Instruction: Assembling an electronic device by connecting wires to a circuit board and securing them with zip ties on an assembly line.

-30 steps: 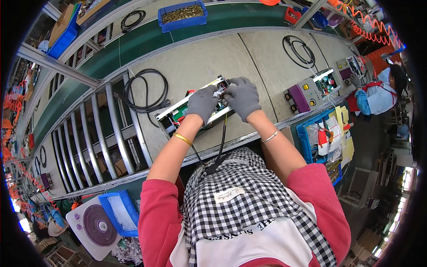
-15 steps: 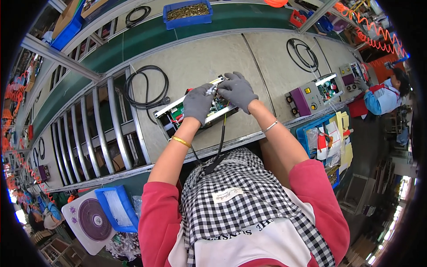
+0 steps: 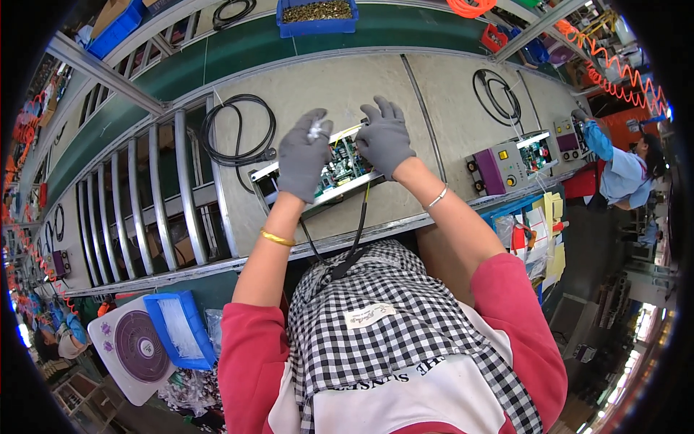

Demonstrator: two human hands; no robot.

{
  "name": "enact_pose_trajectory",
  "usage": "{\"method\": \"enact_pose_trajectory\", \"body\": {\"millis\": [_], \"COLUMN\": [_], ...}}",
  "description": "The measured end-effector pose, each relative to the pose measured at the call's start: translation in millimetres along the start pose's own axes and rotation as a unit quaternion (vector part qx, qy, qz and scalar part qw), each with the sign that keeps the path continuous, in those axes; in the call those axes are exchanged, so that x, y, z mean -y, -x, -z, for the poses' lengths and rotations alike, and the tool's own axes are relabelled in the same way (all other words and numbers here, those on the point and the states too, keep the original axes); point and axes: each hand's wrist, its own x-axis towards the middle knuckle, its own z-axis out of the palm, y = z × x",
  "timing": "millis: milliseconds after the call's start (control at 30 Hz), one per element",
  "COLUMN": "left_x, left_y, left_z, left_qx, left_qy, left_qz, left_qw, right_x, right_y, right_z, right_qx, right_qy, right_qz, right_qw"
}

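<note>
A rectangular electronic device with an open metal frame and green circuit boards [image 3: 347, 165] lies on the worktable in front of me. My left hand [image 3: 302, 163], in a grey glove, is above its left half. Between thumb and fingers it pinches a small shiny whitish piece [image 3: 316, 131] whose kind I cannot make out. My right hand [image 3: 386, 139], also gloved, rests at the device's right end with fingers apart; no held thing shows in it. A black cable with a yellow-green wire [image 3: 359, 228] hangs from the device over the table's near edge.
A coiled black cable [image 3: 269, 119] lies left of the device, beside a metal roller section [image 3: 153, 195]. To the right stands a purple and grey device [image 3: 499, 170]. A blue bin of small brass-coloured parts [image 3: 318, 13] is at the back. A co-worker [image 3: 625, 163] works at far right.
My left hand has lifted away from the device's middle, up and to the left, with the whitish piece. My right hand's fingers have spread and moved slightly off the boards.
</note>
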Motion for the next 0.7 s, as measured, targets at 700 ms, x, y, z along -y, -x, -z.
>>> {"method": "enact_pose_trajectory", "body": {"millis": [700], "left_x": [63.5], "left_y": [28.2], "left_z": [45.1], "left_qx": [-0.057], "left_qy": [0.367], "left_qz": [0.164], "left_qw": [0.914], "right_x": [3.4], "right_y": [-8.0], "right_z": [-5.0], "right_qx": [-0.008], "right_qy": [0.148], "right_qz": [0.094], "right_qw": [0.985]}}
